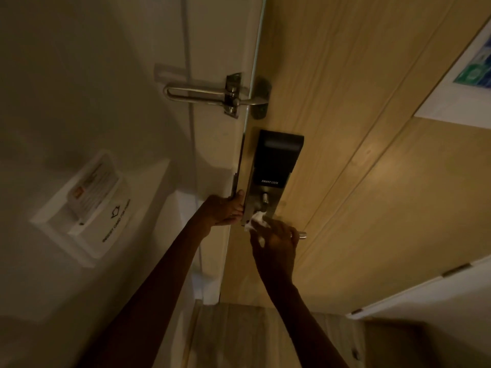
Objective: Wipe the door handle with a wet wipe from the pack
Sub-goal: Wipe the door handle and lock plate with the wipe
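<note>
A metal lever door handle (302,235) sticks out from the smart lock plate (268,179) on a wooden door (358,144); only its right tip shows. My right hand (276,241) is wrapped over the handle, holding a crumpled white wet wipe (256,220) against the handle's base by the plate. My left hand (225,209) grips the door's edge just left of the lock plate, thumb on the edge. The wipe pack is not in view.
A metal swing-bar door guard (210,95) sits above the lock. A key-card holder (87,205) is mounted on the white wall at left. A notice sheet (467,75) hangs on the door at upper right. Wood floor (252,338) lies below.
</note>
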Demonstrator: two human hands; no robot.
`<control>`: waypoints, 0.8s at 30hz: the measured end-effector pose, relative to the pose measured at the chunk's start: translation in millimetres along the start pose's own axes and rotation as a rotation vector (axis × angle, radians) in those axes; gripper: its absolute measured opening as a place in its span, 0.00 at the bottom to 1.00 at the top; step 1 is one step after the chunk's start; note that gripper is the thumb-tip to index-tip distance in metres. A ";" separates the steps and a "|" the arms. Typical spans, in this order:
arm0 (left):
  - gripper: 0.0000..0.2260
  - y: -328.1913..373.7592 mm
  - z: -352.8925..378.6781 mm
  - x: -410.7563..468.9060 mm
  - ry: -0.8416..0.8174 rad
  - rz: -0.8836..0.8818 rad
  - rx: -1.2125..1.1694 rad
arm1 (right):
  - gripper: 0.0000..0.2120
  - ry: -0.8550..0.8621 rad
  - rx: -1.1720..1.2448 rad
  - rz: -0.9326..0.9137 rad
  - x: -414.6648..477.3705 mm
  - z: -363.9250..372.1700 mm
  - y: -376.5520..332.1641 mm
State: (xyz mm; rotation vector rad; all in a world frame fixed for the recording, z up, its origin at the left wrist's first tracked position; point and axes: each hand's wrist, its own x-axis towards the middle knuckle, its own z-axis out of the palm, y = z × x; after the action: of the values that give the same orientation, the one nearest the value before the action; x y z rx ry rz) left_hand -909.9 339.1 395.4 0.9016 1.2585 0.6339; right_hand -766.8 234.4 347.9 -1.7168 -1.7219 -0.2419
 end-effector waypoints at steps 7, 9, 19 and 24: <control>0.26 -6.6 0.7 1.7 0.094 0.105 0.108 | 0.14 -0.178 -0.037 0.061 20.7 -5.5 1.9; 0.27 -8.0 -0.6 1.1 0.086 0.116 0.113 | 0.12 -0.151 -0.028 0.077 19.8 -11.1 5.4; 0.26 -8.6 -0.6 -2.0 0.089 0.178 0.211 | 0.06 0.080 0.546 0.779 -2.3 -27.9 73.9; 0.26 -8.1 -2.6 -1.0 0.077 0.141 0.132 | 0.11 -0.213 1.213 1.222 -25.4 -1.3 46.0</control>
State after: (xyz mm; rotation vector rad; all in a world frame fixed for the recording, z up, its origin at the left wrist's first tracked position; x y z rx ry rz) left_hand -913.3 334.7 388.9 1.0912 1.3253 0.7091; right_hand -726.0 218.1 319.1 -1.4348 -0.3653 1.2693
